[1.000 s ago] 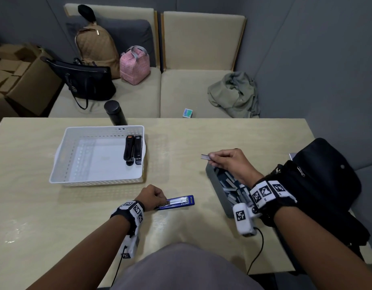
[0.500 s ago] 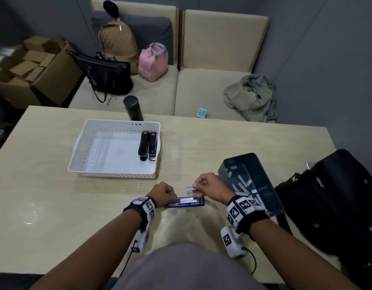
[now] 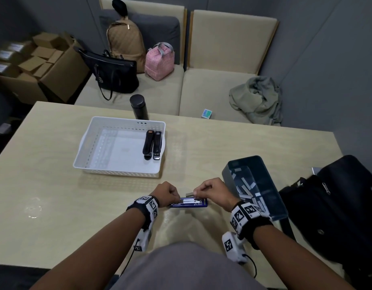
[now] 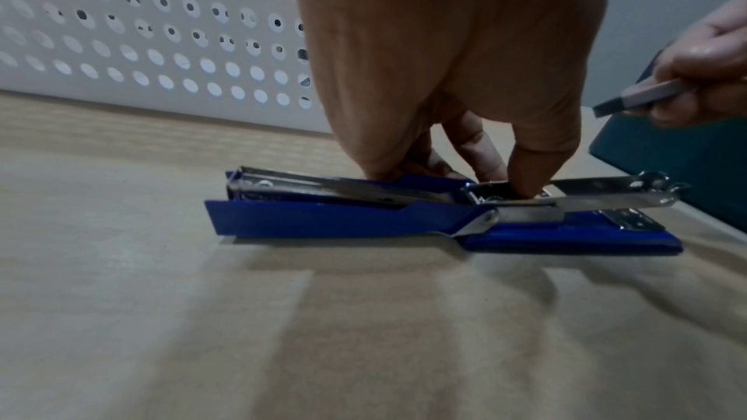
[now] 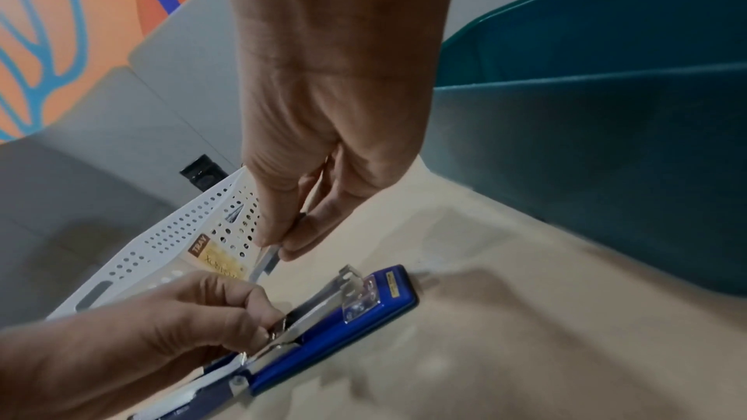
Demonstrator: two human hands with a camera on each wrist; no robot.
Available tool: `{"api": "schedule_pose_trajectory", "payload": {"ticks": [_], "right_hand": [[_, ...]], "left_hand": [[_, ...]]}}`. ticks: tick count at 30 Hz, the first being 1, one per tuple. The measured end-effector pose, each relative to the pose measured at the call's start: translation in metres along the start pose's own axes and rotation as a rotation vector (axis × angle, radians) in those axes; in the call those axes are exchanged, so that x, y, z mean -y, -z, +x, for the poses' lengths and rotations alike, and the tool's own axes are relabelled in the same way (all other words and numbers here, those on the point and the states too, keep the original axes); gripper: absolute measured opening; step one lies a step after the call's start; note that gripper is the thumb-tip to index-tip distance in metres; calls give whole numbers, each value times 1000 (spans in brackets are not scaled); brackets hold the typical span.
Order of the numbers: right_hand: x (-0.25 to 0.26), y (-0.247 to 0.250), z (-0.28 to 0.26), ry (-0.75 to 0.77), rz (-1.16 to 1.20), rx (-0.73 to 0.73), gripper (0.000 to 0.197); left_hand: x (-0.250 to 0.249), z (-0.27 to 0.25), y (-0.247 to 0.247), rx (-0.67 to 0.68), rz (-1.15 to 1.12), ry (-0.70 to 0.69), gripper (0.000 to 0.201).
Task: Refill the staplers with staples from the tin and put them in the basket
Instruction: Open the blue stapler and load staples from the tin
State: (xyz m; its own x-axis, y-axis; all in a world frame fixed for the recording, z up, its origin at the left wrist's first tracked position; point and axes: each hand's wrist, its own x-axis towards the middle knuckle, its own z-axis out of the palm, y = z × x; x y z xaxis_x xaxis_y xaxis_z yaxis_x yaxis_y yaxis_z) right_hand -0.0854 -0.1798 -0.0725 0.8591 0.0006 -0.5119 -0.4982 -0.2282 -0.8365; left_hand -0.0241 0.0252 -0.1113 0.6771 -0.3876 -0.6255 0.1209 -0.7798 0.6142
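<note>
A blue stapler (image 3: 189, 203) lies folded open flat on the table near the front edge. My left hand (image 3: 176, 198) grips its hinge end, fingertips (image 4: 525, 184) pressing into the metal magazine (image 4: 606, 200). My right hand (image 3: 196, 192) pinches a strip of staples (image 3: 189, 194) just above the stapler's open channel (image 5: 319, 302), apart from it. In the right wrist view the strip (image 5: 268, 259) points down toward the magazine. The teal tin (image 3: 262, 166) with several loose strips stands open at the right. A white basket (image 3: 86, 141) behind holds two black staplers (image 3: 152, 146).
A black flask (image 3: 139, 106) stands behind the basket. A black bag (image 3: 338, 206) sits on the table's right edge beside the tin. A wet patch (image 3: 33, 208) marks the table at the left. Bags and a cloth lie on the sofa beyond.
My right hand carried the staple strip from the tin leftward to just above the open stapler. The left hand kept its hold on the stapler.
</note>
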Motion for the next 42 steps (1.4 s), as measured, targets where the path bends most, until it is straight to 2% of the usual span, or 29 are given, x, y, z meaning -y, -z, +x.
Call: {"api": "schedule_pose_trajectory", "payload": {"ticks": [5,12,17,24,31,36,39,42], "right_hand": [[-4,-5,3,30,-238,-70,15],[-6,-13,-1,228,-538,26,10],[-12,-19,1,322,-866,15,10],[-14,-22,3,453,-969,15,13],[-12,-21,4,389,-1058,55,16],[-13,-23,2,349,-1093,62,20],[-16,-21,1,284,-1054,63,20],[-17,-18,0,212,-961,46,27]], "left_hand": [[0,0,0,9,-6,0,19],[0,0,0,9,-11,-15,12],[0,-2,0,14,-13,-2,8],[0,1,1,16,2,2,18],[3,2,-1,16,-9,-7,10],[4,4,-1,20,2,-11,16],[6,5,0,23,11,-11,20],[7,6,1,34,-1,-11,12]]}}
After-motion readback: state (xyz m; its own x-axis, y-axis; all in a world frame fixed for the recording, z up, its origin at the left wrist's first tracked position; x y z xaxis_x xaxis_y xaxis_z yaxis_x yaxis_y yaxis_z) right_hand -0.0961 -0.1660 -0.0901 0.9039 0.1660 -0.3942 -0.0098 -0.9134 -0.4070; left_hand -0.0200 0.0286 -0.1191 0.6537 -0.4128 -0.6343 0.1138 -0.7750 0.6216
